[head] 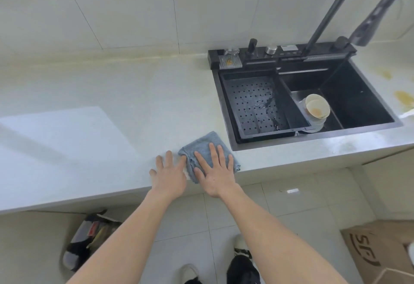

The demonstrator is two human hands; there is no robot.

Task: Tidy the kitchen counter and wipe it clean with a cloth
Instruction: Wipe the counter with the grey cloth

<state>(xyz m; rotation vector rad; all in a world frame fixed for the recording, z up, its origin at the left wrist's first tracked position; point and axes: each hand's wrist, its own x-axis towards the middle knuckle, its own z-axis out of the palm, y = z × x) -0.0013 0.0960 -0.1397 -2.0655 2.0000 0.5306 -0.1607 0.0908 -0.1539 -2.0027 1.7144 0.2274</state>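
A folded grey-blue cloth (207, 152) lies at the front edge of the pale surface (94, 108), just left of the black sink (380, 124). We press our right hand (215, 171) flat on it, fingers spread, the grip released rather than clenched: the palm pins the cloth, it does not grasp it. Our left hand (169, 175) rests just beside it, also open and holding nothing, its index finger touching the cloth's left fold; a scrap of something white shows between the two hands, too small to name.

Judging from this, the wiping is under way. To do it well, we would keep the palm's weight even across the folds so they do not bunch, and sweep in overlapping passes away from the edge so nothing drops to the floor. The yellow-brown stains (404, 99) on the surface right of the sink look untouched and will likely need firmer rubbing. Stacked bowls (317, 108) sit in the basin beside the perforated drain tray (255, 106).
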